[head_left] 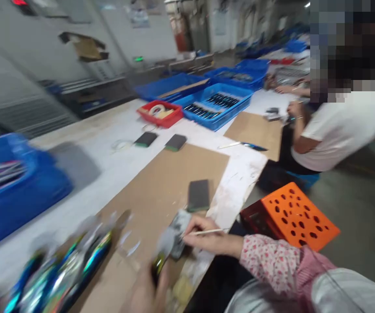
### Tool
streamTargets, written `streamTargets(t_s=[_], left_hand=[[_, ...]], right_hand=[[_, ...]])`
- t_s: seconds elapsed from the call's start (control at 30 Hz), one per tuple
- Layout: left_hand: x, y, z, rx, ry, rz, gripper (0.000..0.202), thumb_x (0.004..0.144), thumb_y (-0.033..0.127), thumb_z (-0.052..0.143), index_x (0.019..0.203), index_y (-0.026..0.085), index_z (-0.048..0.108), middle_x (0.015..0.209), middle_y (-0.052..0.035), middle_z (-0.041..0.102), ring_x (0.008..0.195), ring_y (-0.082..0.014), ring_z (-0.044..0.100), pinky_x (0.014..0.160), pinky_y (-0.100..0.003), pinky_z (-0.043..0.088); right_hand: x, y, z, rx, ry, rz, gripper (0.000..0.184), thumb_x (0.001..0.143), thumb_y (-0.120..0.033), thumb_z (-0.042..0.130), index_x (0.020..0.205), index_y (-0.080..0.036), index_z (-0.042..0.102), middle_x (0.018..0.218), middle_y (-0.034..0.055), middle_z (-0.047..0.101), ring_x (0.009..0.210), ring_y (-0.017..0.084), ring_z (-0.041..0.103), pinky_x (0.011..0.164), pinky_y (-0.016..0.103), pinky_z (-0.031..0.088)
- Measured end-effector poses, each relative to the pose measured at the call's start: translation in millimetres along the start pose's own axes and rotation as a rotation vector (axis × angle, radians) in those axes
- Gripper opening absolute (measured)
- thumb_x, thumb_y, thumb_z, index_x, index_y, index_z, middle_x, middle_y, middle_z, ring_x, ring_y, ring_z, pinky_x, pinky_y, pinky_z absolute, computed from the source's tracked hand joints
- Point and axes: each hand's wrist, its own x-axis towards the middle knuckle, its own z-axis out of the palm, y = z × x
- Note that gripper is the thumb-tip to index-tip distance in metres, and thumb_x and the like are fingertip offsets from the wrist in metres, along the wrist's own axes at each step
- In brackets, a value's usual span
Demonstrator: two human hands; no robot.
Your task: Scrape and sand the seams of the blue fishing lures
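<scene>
My right hand rests at the table's near edge, fingers closed around a thin pale stick and pressing on a grey rag or pad. My left hand is low in the frame and blurred; it grips a dark, shiny, elongated item that reaches up towards the rag. A dark sanding block lies just beyond my right hand on a brown cardboard sheet. A heap of shiny iridescent pieces lies blurred at the left front.
A blue bin stands left, more blue crates and a red tray with tape at the back. Two dark blocks lie mid-table. A seated co-worker in a white shirt works at the right. An orange perforated crate stands on the floor.
</scene>
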Motion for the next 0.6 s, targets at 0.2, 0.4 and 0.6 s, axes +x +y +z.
streamTargets(t_s=[0.2,0.4,0.6], left_hand=[[-8,12,-2.8,0.169,-0.039,-0.101,0.032,0.094,0.040,0.037,0.111,0.020,0.054,0.082,-0.0087,0.071,0.073,-0.0233,0.068,0.056,-0.027,0.035],[-9,30,-5.4,0.272,-0.014,-0.112,0.033,0.093,0.041,0.040,0.111,0.018,0.056,0.079,-0.0098,0.071,0.072,-0.0255,0.067,0.057,-0.029,0.036],[-9,27,0.3,0.337,0.003,-0.090,0.031,0.092,0.040,0.041,0.109,0.018,0.056,0.079,-0.0087,0.071,0.073,-0.0248,0.068,0.055,-0.028,0.034]], right_hand=[[-4,3,-3,-0.305,-0.074,-0.206,0.021,0.087,-0.039,0.057,0.078,-0.020,0.054,0.067,-0.0005,0.054,0.061,0.014,0.050,0.060,0.026,0.037],[-2,11,8,-0.631,0.003,-0.508,0.012,0.084,-0.027,0.053,0.075,-0.020,0.051,0.066,-0.0005,0.058,0.066,0.016,0.052,0.068,0.032,0.030],[1,11,16,-0.697,-0.015,-0.527,0.012,0.082,-0.024,0.052,0.071,-0.020,0.049,0.062,-0.0020,0.058,0.065,0.015,0.052,0.070,0.034,0.029]])
